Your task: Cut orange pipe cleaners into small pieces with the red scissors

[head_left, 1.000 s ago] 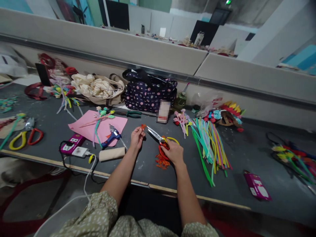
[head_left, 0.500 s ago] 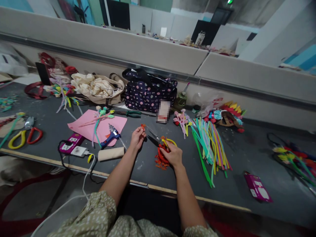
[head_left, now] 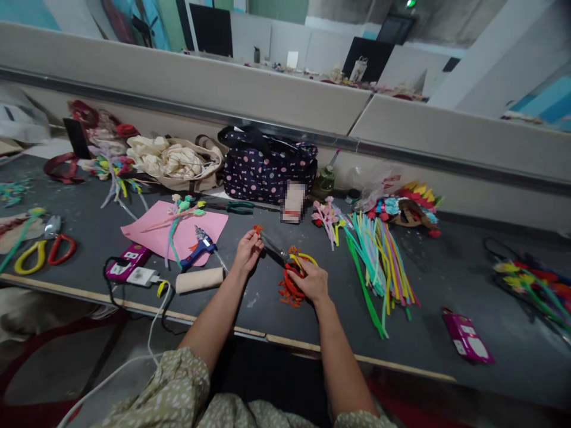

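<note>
My left hand [head_left: 248, 249] pinches a small orange piece of fuzzy pipe cleaner [head_left: 257, 229], its tip standing above the fingers. In my right hand [head_left: 312, 280] are scissors [head_left: 302, 260] with one yellow and one red handle loop. Their blades point up and left, close to the orange piece; whether they touch it I cannot tell. Under and beside the right hand lies a heap of short orange pipe cleaner pieces [head_left: 289, 297], partly hidden by the hand and scissors.
To the left are a blue glue gun [head_left: 200, 246] on pink paper [head_left: 147, 224], a cardboard tube [head_left: 200, 280] and a purple power strip [head_left: 129, 261]. Coloured pipe cleaners [head_left: 379, 255] lie right. A dotted bag [head_left: 267, 169] stands behind. Another pair of scissors [head_left: 52, 229] lies far left.
The scissor blades have closed somewhat beside the orange piece. Both hands stay in nearly the same place, and the whole view has shifted slightly.
</note>
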